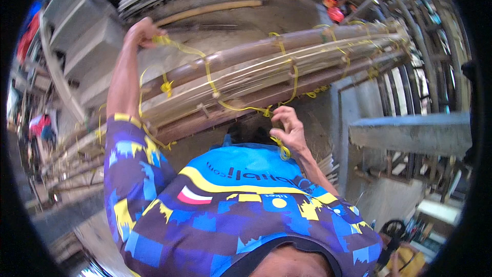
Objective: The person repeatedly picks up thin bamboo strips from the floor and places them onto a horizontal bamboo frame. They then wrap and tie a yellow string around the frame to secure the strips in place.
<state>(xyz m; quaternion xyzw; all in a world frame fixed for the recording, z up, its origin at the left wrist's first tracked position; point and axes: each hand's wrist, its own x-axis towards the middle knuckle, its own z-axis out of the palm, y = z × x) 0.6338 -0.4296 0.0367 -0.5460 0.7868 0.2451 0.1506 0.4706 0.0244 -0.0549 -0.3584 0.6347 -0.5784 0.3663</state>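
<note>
A long bundle of brown poles [241,55] with pale split strips [246,79] between them lies slantwise before me, bound at several places with yellow plastic strap [294,79]. My left hand [143,33], closed in a fist beyond the far pole, grips one end of a yellow strap [189,50]. From there the strap crosses over the bundle and runs along the near side to a knot [267,111] by my right hand [289,127]. The right fingers are curled around the strap, and a small yellow coil [283,151] hangs below them. The grip itself is partly hidden.
Concrete steps [92,41] rise at the left. A loose wooden pole [210,9] lies on the floor beyond the bundle. At the right stand a concrete beam [410,134] and a rack of poles [435,56]. Red items [334,10] sit at the far right.
</note>
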